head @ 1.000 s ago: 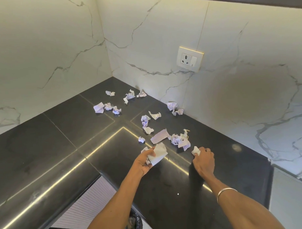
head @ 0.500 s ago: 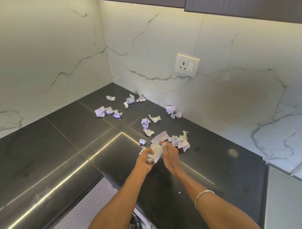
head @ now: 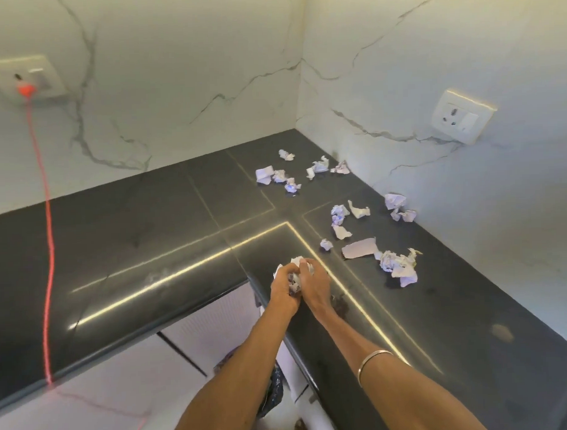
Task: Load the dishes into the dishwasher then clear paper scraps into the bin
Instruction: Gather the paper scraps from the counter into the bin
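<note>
Both hands meet over the inner corner of the black countertop (head: 148,239). My left hand (head: 283,287) and my right hand (head: 313,283) grip one wad of crumpled white paper (head: 295,272) pressed between them. Several loose paper scraps lie farther back: a flat torn strip (head: 359,248), a crumpled cluster (head: 399,265) to its right, small balls (head: 340,213) near the middle, a pair (head: 399,206) against the right wall, and a group (head: 279,176) toward the corner. No dishwasher or dishes are in view.
Marble walls close the corner behind the counter. A white socket (head: 462,120) is on the right wall. Another socket (head: 23,79) on the left wall holds an orange plug with a red cable (head: 46,223) hanging down across the counter. A dark bag (head: 272,389) sits below the counter edge.
My right hand brought its picked-up scrap to the left hand, and both now squeeze the papers into one wad. The view has swung left, showing the left socket and red cable.
</note>
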A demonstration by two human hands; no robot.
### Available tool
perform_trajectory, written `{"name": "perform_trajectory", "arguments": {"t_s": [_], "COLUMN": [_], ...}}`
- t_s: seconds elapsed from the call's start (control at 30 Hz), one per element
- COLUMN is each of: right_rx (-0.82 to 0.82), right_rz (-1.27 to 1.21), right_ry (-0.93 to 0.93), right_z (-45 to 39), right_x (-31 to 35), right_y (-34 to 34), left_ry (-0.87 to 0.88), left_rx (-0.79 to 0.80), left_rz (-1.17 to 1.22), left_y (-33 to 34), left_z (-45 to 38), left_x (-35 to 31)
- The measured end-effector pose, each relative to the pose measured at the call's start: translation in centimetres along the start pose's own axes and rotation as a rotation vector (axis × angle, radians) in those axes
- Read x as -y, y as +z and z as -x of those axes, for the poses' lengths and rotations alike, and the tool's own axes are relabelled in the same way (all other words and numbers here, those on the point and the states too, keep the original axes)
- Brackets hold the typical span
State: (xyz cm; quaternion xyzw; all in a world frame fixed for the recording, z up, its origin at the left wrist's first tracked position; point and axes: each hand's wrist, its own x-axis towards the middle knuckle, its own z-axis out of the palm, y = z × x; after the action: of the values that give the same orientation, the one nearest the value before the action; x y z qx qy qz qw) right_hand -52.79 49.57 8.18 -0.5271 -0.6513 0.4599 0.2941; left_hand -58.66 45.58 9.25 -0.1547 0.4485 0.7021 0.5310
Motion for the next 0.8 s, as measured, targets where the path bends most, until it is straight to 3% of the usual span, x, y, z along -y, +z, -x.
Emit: {"name": "perform_trajectory", "arguments": {"t_s": [0.13, 0.37, 0.8], "right_rx": [0.057, 0.044, -0.009], "right_rz": [-0.049, -0.086, -0.161], "right_ry": [0.018, 0.043, 0.27], "right_z": [2.4, 7.6, 17.8], "right_x": [0.1, 1.3, 0.7], "right_y": [3.3, 7.6, 12.9], "left_ry": [0.023, 0.05, -0.144], "left_rx": [-0.042, 0.029, -0.017], "left_rz": [0.007, 0.019, -0.115], "left_y": [-4.0, -10.1, -21.7], "left_z": [0.3, 2.3, 3.3], "left_x": [-1.0, -2.8, -3.3]}}
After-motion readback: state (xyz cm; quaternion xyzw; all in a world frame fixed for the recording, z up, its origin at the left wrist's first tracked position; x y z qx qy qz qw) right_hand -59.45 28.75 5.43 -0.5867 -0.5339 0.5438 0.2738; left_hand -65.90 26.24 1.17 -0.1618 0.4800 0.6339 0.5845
